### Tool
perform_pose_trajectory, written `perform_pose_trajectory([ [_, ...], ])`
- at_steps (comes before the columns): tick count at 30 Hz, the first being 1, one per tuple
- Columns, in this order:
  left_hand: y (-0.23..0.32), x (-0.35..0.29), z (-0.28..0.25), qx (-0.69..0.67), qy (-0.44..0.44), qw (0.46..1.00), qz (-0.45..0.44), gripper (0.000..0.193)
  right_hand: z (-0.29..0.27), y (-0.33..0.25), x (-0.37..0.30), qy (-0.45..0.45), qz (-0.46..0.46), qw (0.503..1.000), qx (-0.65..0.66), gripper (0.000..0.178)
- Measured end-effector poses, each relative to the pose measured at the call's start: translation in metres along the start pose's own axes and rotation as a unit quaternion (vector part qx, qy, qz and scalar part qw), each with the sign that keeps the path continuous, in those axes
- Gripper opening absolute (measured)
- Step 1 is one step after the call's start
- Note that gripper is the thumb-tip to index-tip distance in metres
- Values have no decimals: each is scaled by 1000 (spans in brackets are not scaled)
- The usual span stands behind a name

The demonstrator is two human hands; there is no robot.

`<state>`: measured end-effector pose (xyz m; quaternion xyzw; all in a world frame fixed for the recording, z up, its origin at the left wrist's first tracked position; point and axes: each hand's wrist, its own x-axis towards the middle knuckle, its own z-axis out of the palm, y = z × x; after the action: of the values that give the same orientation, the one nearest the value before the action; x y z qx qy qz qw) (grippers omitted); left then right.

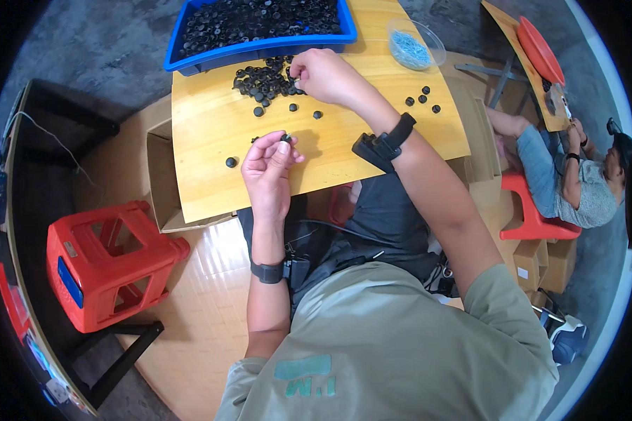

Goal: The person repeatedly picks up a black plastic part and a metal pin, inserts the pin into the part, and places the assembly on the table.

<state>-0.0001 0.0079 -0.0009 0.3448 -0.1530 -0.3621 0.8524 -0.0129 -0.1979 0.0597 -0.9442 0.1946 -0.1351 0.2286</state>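
Observation:
Between the thumb and fingers of my left hand (267, 163) is a small round black cap (286, 138), held just above the wooden table (211, 193). My right hand (323, 76) reaches to the right edge of a heap of black caps (258, 83); its fingers are pinched together there, and what they hold, if anything, is hidden. A few loose caps, among them one cap (231, 162) left of my left hand and another (317, 114) below my right hand, lie on the wood.
Behind the heap stands a blue tray (260, 50) full of black caps. A clear bowl (435, 52) of thin light-blue pieces sits at the far right, with several caps (423, 99) nearer. A red stool (112, 259) is on the left. Another person (583, 179) sits at right.

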Motion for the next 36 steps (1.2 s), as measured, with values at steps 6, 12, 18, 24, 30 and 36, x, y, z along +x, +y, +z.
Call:
perform_pose_trajectory([
  [6,0,0,-1,12,-5,1000,3,22,14,-11,12,38,-7,999,0,18],
  [12,1,0,-1,15,-1,1000,1,23,22,-22,16,-34,12,999,-1,20],
  [18,0,0,0,11,-1,1000,4,22,20,-18,17,-5,-21,1000,16,21],
  [24,1,-3,0,5,0,1000,4,22,-23,-27,-31,7,-5,985,170,16],
  [30,10,-11,14,16,-30,999,33,22,-45,-52,-97,-97,66,912,394,14],
  [36,23,-20,32,17,-36,996,83,21,-51,-62,-116,-19,-50,929,366,21],
])
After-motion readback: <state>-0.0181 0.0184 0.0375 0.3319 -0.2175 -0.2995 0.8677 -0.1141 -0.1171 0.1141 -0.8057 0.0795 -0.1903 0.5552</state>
